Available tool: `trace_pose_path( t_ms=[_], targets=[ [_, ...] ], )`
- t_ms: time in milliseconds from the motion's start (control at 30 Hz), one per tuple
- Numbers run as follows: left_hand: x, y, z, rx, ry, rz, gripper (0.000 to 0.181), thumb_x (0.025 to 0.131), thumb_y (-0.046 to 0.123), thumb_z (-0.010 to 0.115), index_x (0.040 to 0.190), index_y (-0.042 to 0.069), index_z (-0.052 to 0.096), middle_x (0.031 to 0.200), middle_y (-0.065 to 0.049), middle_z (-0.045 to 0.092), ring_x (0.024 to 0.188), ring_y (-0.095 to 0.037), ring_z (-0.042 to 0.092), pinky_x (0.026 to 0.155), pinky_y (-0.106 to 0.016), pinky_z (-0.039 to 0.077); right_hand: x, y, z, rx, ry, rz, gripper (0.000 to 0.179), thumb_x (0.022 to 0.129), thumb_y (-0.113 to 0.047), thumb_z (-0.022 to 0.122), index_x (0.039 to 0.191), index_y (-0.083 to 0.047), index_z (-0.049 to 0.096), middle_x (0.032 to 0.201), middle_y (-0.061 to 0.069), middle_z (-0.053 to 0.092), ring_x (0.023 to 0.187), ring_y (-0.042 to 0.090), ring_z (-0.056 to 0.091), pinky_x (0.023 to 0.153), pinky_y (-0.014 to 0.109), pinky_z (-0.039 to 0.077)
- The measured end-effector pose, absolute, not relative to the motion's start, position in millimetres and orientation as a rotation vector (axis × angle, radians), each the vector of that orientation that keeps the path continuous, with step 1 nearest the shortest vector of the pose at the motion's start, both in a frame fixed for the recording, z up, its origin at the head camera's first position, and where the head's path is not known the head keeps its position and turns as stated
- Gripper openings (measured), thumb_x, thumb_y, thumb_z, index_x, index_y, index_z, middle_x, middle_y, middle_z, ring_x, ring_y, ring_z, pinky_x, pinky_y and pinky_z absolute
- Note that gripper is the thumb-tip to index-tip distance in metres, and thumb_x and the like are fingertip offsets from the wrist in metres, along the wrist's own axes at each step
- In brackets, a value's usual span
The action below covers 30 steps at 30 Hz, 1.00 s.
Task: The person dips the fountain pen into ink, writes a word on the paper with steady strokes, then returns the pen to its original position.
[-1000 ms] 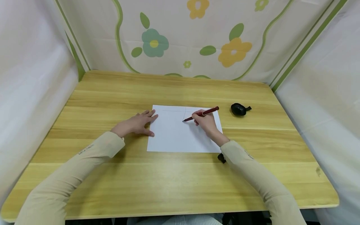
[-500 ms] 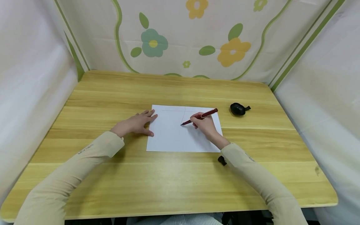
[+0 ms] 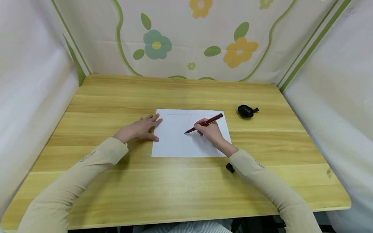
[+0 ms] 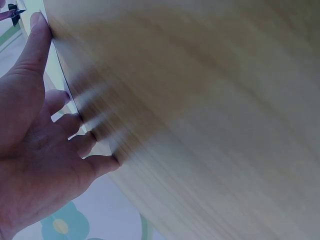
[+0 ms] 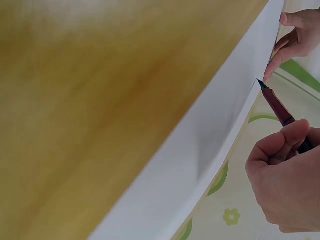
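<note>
A white sheet of paper (image 3: 172, 142) lies on the wooden table with a thin horizontal line near its top and a line running down from the top edge. My right hand (image 3: 211, 131) pinches a dark red fountain pen (image 3: 214, 118), its tip touching the paper at the lower end of the downward line. The dark nib shows in the right wrist view, where the thumb and fingers of my right hand (image 5: 285, 175) grip the barrel. With fingers spread, my left hand (image 3: 142, 127) rests on the paper's left edge; the left wrist view shows its palm side (image 4: 40, 145).
A black rounded object with a short tab (image 3: 246, 111) lies right of the paper. A small black piece (image 3: 230, 167) sits beside the right sleeve. White curtains with printed flowers (image 3: 157, 44) stand behind and beside the wooden table (image 3: 175, 191).
My right hand has moved the pen down and slightly left across the paper, and the downward line has grown longer. The left hand has stayed in place. The head view has shifted slightly.
</note>
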State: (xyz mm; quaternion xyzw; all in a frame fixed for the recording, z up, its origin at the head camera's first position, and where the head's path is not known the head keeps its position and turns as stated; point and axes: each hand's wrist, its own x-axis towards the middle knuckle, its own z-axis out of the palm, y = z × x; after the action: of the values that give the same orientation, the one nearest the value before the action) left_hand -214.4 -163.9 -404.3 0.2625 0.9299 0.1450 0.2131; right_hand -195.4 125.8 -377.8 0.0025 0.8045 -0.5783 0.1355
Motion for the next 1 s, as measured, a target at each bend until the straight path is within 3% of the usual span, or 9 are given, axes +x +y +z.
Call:
trace_pose_path(
  t_ms=[267,533,1000],
  targets=[
    [-213.3,-163.5,-402.1,0.722,2.578,0.408,0.09,0.085,0.038,0.068,0.151,0.004,0.017,0.159,-0.02,0.001,0.145,-0.045,0.001,0.11,-0.068,0.01,-185.4,122.2,-370.4,-0.009,2.337,-1.64,0.018,0.087,-0.006,0.059,0.099,0.006,0.065,0.058,-0.001,0.055,0.057,0.01,0.048,0.053,0.021,0.033],
    [-213.1,-163.5,-402.7,0.724,2.577,0.401,0.09,0.085,0.038,0.068,0.15,0.004,0.017,0.159,-0.02,0.001,0.145,-0.045,0.001,0.11,-0.068,0.01,-198.1,126.8,-399.5,-0.001,2.326,-1.609,0.019,0.087,-0.011,0.062,0.1,0.002,0.067,0.059,-0.003,0.056,0.057,0.011,0.05,0.053,0.021,0.033],
    [-214.8,-164.4,-405.0,0.722,2.583,0.399,0.09,0.085,0.038,0.068,0.151,0.005,0.017,0.159,-0.02,0.002,0.145,-0.045,0.002,0.11,-0.068,0.011,-183.6,119.8,-402.7,-0.145,2.318,-1.569,0.017,0.086,-0.013,0.062,0.094,0.0,0.068,0.058,-0.003,0.057,0.056,0.011,0.051,0.054,0.022,0.036]
  ],
)
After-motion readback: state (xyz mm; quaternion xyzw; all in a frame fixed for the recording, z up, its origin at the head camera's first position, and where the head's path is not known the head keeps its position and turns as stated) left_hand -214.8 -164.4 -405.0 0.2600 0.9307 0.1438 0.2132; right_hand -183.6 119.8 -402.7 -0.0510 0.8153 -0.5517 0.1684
